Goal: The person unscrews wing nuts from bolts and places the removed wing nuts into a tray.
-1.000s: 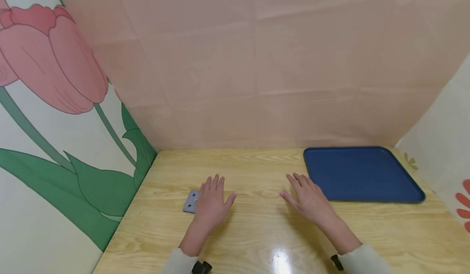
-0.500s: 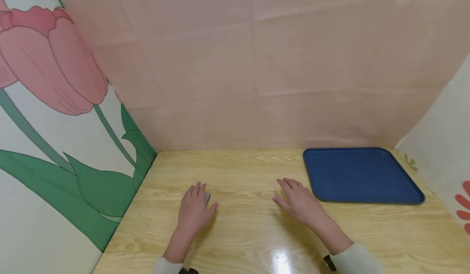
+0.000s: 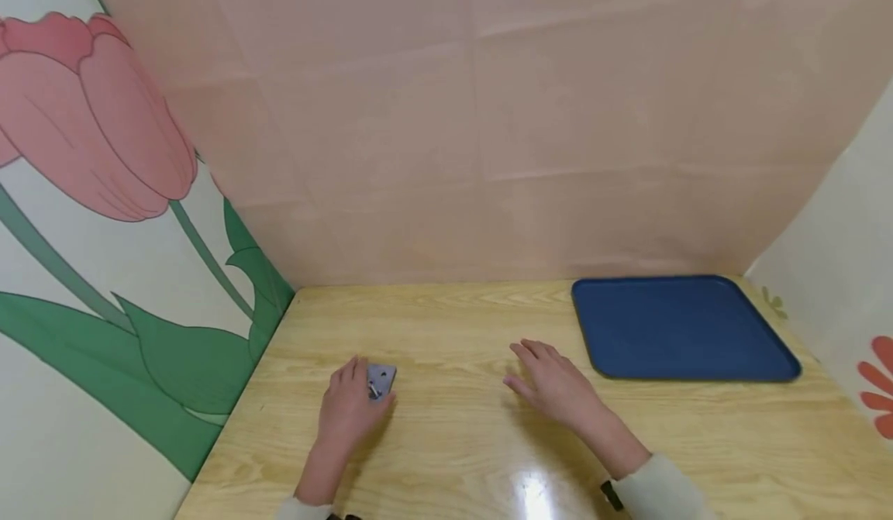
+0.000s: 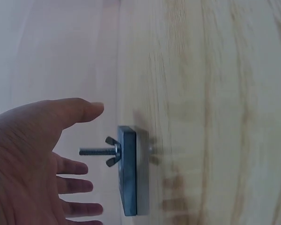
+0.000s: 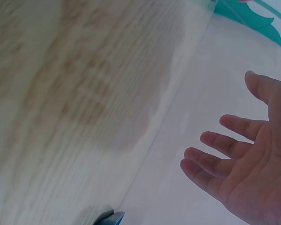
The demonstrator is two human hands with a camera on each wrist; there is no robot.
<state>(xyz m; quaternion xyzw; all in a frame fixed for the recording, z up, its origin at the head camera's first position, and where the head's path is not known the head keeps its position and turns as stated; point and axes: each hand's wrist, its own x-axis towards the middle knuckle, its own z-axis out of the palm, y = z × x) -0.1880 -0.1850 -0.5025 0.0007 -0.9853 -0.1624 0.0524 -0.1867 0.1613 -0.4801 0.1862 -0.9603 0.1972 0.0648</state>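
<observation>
A small grey plate (image 3: 384, 373) with holes lies on the wooden table, partly hidden in the head view by my left hand (image 3: 346, 411). In the left wrist view a threaded bolt (image 4: 93, 151) stands up from the plate's face, with a wing nut (image 4: 114, 151) around its base. My left hand hovers close above, thumb and fingers spread around the bolt's side, apart from it. My right hand (image 3: 558, 388) hangs over the middle of the table with extended fingers, holding nothing.
A blue tray (image 3: 684, 326) lies at the back right of the wooden table (image 3: 446, 435). A pinkish sheet (image 3: 474, 156) rises behind the table. Walls with painted flowers (image 3: 132, 132) stand at either side.
My left hand has shifted left and slightly nearer to me across the plate, so the plate now shows on its right side. My right hand has drifted a little left.
</observation>
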